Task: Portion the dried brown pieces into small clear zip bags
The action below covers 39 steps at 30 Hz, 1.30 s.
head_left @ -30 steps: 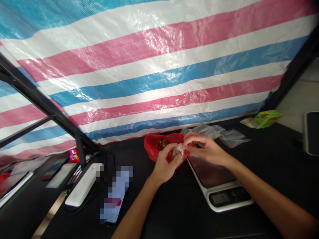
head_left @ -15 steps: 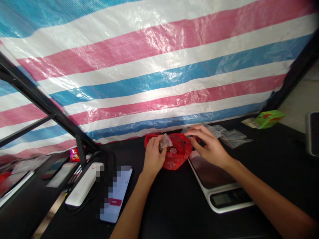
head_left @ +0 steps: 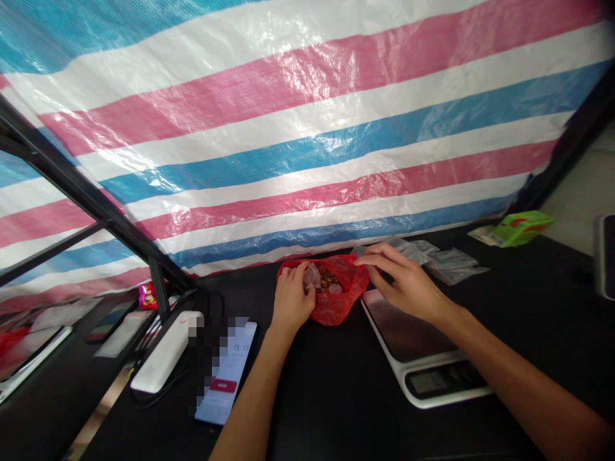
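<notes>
A red plastic bag [head_left: 331,314] lies open on the black table, with small brown pieces [head_left: 327,279] and a pale round disc [head_left: 335,289] showing inside. At the bag's left side, my left hand [head_left: 294,299] is closed on a small clear plastic bag [head_left: 312,275] held in the red bag's mouth. My right hand [head_left: 401,282] pinches the red bag's right rim between thumb and fingers, above the far left corner of a kitchen scale [head_left: 408,336]. The scale has a dark plate and a white frame.
Clear plastic bags [head_left: 446,264] lie behind the scale, and a green packet [head_left: 526,228] sits at the far right. To the left are a phone [head_left: 225,374], a white power strip [head_left: 166,352] with cables and a pink packet [head_left: 147,296]. A striped tarp [head_left: 307,141] hangs behind.
The small clear bag has gone lower into the red bag with my left hand. More of the brown contents show now. My right hand stays at the rim.
</notes>
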Motion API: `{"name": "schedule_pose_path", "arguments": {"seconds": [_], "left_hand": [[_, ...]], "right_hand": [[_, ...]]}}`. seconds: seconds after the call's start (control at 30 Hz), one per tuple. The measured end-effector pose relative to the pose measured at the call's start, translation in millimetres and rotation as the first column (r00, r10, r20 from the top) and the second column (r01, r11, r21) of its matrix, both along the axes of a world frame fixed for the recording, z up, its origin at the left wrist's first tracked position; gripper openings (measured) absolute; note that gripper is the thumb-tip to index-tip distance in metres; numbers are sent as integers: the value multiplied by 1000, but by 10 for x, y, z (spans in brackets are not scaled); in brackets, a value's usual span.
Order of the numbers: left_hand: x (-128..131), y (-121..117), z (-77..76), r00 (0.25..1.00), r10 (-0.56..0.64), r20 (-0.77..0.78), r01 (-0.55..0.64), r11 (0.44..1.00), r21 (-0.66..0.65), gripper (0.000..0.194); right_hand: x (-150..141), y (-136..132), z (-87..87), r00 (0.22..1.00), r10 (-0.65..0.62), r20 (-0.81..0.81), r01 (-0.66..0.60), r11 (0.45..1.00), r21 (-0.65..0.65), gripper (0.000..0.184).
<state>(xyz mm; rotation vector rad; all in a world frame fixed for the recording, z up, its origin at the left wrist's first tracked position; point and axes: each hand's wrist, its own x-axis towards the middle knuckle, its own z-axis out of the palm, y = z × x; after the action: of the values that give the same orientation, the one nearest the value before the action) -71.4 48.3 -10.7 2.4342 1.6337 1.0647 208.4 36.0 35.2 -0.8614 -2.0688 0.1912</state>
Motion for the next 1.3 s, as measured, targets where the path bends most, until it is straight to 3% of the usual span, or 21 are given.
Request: {"name": "schedule_pose_path", "arguments": {"seconds": [0.63,0.97,1.13,1.3], "left_hand": [[11,-39,75,999,13,-32,-14,999,-38,54],[42,-47,63,986,67,152,-72,997,22,51],[99,-127,83,961,-38,274,47,999,-27,49],[198,-235,74,944,-240,227,241,970,23,52]], "right_hand": [[28,66,-75,999,-4,41,3,1000,30,39],[32,34,-57,999,-8,44,8,1000,4,38],[-22,-2,-46,999,18,28,-18,1000,-8,38],[-120,-90,-3,996,81,41,-80,996,-26,41]]}}
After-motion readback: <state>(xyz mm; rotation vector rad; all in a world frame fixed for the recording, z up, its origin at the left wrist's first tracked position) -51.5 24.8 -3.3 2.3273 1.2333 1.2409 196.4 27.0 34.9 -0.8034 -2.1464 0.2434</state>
